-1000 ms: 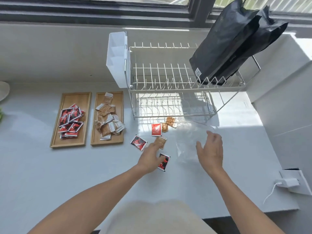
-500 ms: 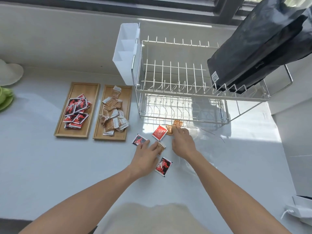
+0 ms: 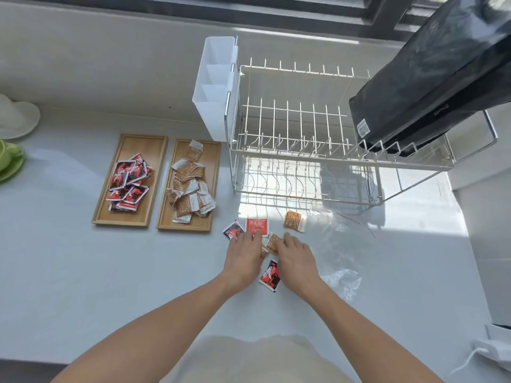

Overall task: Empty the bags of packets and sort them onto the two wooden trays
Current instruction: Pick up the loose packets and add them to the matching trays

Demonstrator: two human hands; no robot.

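We have both hands down on the worktop (image 3: 83,272): the left hand (image 3: 243,258) spread flat over two red packets (image 3: 257,226), the right hand (image 3: 296,258) seemingly pinching a brown packet (image 3: 272,243) between them. Both wooden trays (image 3: 132,139) lie well left of our hands.
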